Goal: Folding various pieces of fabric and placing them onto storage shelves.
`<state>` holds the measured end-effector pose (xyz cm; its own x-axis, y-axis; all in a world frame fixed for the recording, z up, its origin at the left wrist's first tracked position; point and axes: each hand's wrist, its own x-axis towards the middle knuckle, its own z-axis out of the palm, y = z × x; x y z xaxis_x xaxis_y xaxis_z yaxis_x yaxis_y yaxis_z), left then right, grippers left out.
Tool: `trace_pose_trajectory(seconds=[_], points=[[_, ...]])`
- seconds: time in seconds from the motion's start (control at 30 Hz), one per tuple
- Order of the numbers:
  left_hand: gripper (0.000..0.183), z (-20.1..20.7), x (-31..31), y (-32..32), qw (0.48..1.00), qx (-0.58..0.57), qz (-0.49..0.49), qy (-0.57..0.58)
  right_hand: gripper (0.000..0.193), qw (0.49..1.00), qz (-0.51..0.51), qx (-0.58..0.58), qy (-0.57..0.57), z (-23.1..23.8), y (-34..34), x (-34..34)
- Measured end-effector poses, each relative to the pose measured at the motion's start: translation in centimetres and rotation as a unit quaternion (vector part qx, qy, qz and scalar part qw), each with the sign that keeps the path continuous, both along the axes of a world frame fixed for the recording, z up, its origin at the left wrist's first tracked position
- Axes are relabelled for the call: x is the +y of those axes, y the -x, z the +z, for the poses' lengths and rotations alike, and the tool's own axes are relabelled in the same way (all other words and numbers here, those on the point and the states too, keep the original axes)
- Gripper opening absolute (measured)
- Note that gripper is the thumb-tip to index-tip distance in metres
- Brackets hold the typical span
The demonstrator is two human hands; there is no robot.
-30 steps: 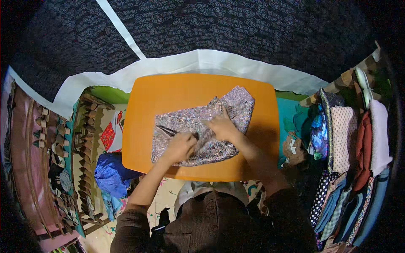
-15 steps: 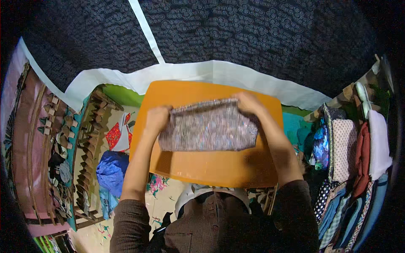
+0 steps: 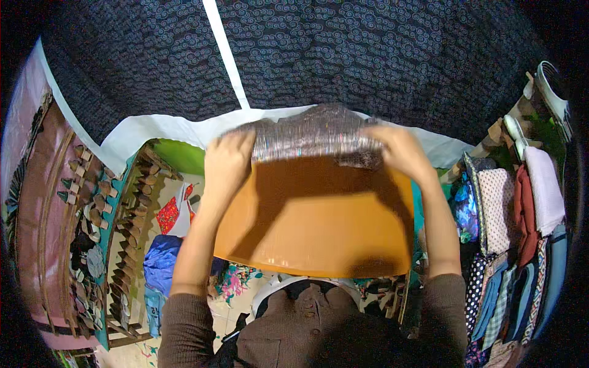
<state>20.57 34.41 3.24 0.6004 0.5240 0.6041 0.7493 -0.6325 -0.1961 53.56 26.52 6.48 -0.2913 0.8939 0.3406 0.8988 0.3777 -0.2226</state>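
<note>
A piece of grey-brown patterned fabric [image 3: 313, 138], smeared by motion, hangs between my two hands over the far part of an orange table [image 3: 307, 227]. My left hand [image 3: 230, 156] is closed on its left end, knuckles up. At its right end, my right hand [image 3: 396, 147] grips the cloth, its fingers slightly blurred. The far side of the fabric bunches up against the white wall strip behind it. Shadows of my arms and the cloth fall on the tabletop.
Clothes, including a red-brown garment [image 3: 525, 224], hang at the right. On the left stands a wooden rack with rows of pegs [image 3: 132, 227]. Blue cloth [image 3: 162, 260] and red printed cloth [image 3: 172, 214] lie beside the table. A black patterned curtain [image 3: 368, 55] hangs beyond.
Both hands have lifted and moved the fabric away from me, from the table's middle to its far edge. The cloth's near face has swung up, baring more tabletop.
</note>
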Motion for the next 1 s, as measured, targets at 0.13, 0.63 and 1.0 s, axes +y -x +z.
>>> trace_pose_trajectory(seconds=[0.13, 0.63, 1.0], points=[[0.033, -8.1, -5.7, 2.2, 0.982, 0.086, -0.019, 0.165, 0.050, 0.972, 0.026, -0.021, 0.233, -7.5, 1.4, -6.1], [0.057, -18.6, -17.6, 5.8, 0.842, 0.333, 0.070, 0.418, 0.056, 0.906, 0.094, -0.031, 0.413, -23.7, 7.4, -20.2], [0.048, -18.9, -12.0, -4.2, 0.860, 0.062, 0.015, 0.507, 0.050, 0.747, -0.343, 0.563, 0.087, -29.5, -5.5, -12.2]])
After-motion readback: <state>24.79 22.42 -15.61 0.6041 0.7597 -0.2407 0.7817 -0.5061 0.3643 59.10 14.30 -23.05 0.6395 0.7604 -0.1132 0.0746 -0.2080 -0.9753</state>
